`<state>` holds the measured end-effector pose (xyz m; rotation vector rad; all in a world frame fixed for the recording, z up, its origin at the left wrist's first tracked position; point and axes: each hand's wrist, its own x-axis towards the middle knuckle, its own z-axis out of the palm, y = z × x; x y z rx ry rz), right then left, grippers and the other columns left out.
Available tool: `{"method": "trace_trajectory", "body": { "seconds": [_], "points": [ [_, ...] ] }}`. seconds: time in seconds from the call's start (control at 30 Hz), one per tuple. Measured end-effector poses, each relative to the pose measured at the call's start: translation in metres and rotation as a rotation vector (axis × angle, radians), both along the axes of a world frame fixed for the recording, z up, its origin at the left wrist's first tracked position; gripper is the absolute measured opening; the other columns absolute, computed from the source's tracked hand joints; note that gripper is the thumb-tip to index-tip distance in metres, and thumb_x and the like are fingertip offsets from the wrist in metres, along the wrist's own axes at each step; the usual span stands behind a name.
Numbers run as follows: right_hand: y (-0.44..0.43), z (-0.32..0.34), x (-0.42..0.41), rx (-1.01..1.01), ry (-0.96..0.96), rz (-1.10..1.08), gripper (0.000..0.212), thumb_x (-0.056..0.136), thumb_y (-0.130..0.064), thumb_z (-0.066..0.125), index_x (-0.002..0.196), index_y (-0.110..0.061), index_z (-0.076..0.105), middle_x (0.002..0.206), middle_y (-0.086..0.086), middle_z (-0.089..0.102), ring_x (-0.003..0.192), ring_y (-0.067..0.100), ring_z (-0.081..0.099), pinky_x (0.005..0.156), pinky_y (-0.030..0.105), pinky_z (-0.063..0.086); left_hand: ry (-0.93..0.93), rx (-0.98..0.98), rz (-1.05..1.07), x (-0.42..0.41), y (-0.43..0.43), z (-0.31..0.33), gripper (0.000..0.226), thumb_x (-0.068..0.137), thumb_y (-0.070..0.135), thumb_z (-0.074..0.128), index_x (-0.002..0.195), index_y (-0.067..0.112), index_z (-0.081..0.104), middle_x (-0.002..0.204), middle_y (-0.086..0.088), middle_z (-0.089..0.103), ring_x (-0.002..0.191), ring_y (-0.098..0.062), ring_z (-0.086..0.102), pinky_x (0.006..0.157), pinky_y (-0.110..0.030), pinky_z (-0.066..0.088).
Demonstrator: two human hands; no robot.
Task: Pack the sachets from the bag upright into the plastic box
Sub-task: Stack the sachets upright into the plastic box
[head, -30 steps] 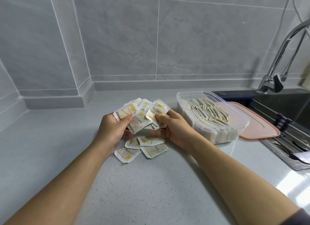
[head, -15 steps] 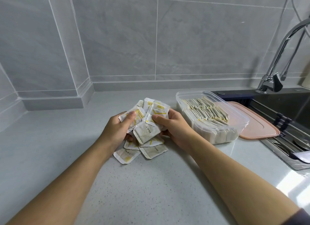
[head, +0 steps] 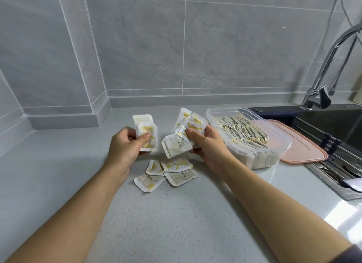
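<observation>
My left hand (head: 125,145) is pinching a few upright sachets (head: 146,134); my right hand (head: 208,145), gripping a loose bunch (head: 182,139), is sitting just beside the plastic box (head: 288,145).

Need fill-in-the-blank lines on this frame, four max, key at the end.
1. The left hand and right hand each grip sachets; the plastic box is on the ____ hand's side.
2. The packed sachets in the box stand ____.
3. The lid is ____ in colour.
4. The loose sachets lie on the ____.
Missing: right; upright; pink; counter.
</observation>
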<state>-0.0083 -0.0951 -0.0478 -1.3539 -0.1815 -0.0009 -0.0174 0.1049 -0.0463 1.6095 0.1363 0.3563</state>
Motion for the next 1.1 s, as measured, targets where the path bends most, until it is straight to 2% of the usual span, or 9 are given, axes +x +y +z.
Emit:
{"method": "trace_trajectory", "body": {
  "seconds": [0.07,0.17,0.27,0.4,0.5,0.6,0.77,0.97,1.1],
  "points": [
    [0.002,-0.001,0.000,0.052,0.011,0.038,0.009,0.093,-0.011,0.060,0.102,-0.014,0.060,0.081,0.003,0.068,0.065,0.013,0.064,0.055,0.025,0.050,0.025,0.059,-0.071,-0.003,-0.008,-0.001,0.019,0.079,0.016,0.076,0.077,0.012,0.057,0.074,-0.008,0.065,0.068,-0.019,0.062,0.067,-0.033,0.051],
    [0.004,-0.001,-0.002,0.156,0.010,0.085,0.013,0.093,-0.009,0.058,0.106,-0.010,0.058,0.079,0.002,0.069,0.067,0.013,0.066,0.057,0.025,0.054,-0.026,-0.006,-0.228,-0.011,-0.017,0.001,0.015,0.078,0.008,0.075,0.083,0.014,0.062,0.078,-0.004,0.070,0.068,-0.011,0.067,0.058,-0.022,0.054],
    [0.004,0.001,-0.002,0.254,-0.013,0.111,0.008,0.095,-0.005,0.052,0.103,-0.005,0.054,0.062,-0.006,0.066,0.060,0.006,0.065,0.063,0.026,0.057,-0.100,-0.045,-0.358,-0.015,-0.016,0.003,0.030,0.066,0.019,0.077,0.094,0.019,0.069,0.090,0.000,0.075,0.085,-0.012,0.071,0.071,-0.022,0.056],
    [0.007,0.002,-0.002,0.305,-0.021,0.131,0.011,0.097,-0.003,0.047,0.096,-0.002,0.058,0.069,0.000,0.068,0.069,0.011,0.068,0.075,0.033,0.058,-0.135,0.013,-0.394,-0.019,-0.022,0.003,0.031,0.065,0.019,0.077,0.095,0.021,0.071,0.093,0.001,0.076,0.090,-0.015,0.070,0.079,-0.025,0.056],
    [0.011,-0.002,-0.002,0.231,-0.005,0.141,0.014,0.096,-0.005,0.050,0.107,-0.004,0.059,0.086,0.006,0.069,0.081,0.017,0.067,0.085,0.038,0.053,-0.134,0.016,-0.323,-0.021,-0.027,0.003,0.014,0.077,0.018,0.073,0.091,0.020,0.072,0.090,-0.001,0.076,0.085,-0.016,0.071,0.079,-0.033,0.056],
    [0.013,-0.004,-0.004,0.146,0.004,0.141,0.018,0.096,-0.007,0.053,0.113,-0.006,0.057,0.086,0.002,0.070,0.079,0.015,0.068,0.081,0.037,0.054,-0.134,0.035,-0.202,-0.019,-0.023,0.004,0.004,0.084,0.021,0.069,0.084,0.022,0.072,0.082,0.003,0.076,0.077,-0.010,0.070,0.073,-0.029,0.055],
    [0.014,-0.008,-0.002,0.084,-0.024,0.053,0.024,0.095,-0.004,0.055,0.118,-0.007,0.053,0.096,0.006,0.068,0.087,0.021,0.066,0.083,0.041,0.055,-0.099,0.102,-0.162,-0.016,-0.021,-0.003,0.010,0.087,0.018,0.066,0.079,0.021,0.071,0.072,0.004,0.074,0.068,-0.008,0.069,0.068,-0.028,0.054],
    [0.012,-0.010,0.002,0.093,-0.050,-0.054,0.029,0.093,0.000,0.055,0.122,-0.003,0.052,0.106,0.015,0.066,0.097,0.027,0.065,0.087,0.043,0.053,-0.080,0.117,0.021,-0.008,-0.017,-0.007,0.022,0.092,0.023,0.062,0.085,0.005,0.070,0.081,-0.010,0.073,0.074,-0.021,0.067,0.072,-0.035,0.053],
    [0.010,-0.006,0.004,0.205,-0.086,-0.004,0.034,0.093,0.004,0.053,0.126,0.002,0.049,0.107,0.012,0.066,0.095,0.023,0.068,0.080,0.037,0.057,-0.059,0.066,0.075,-0.005,-0.015,-0.005,0.018,0.094,0.021,0.057,0.080,0.015,0.067,0.077,-0.001,0.069,0.074,-0.019,0.066,0.072,-0.032,0.053]
  ]
}}
